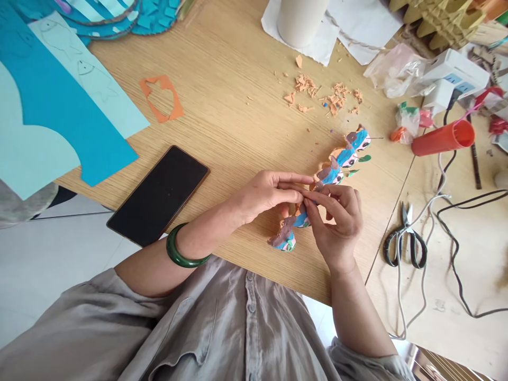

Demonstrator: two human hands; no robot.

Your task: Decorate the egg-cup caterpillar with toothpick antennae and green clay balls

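A long, bumpy craft strip [328, 172] in blue, brown, orange and pink lies slantwise near the table's front edge, with small green leaf shapes on its right side. Around its middle, my left hand [273, 196] has its fingers pressed on the strip, a green bangle [182, 248] on that wrist. From the right, my right hand [337, 217] pinches at the same spot, its fingertips touching those of my left hand. Whatever is between the right fingertips is too small to name. The hands cover the strip's middle part.
A black phone [159, 196] lies left of my hands, near an orange paper cutout [174, 95]. Orange scraps [337, 98] are scattered beyond the strip. Black-handled scissors [405, 241], cables and a red tube [440, 138] are at right. A white cup [299, 21] stands at the back.
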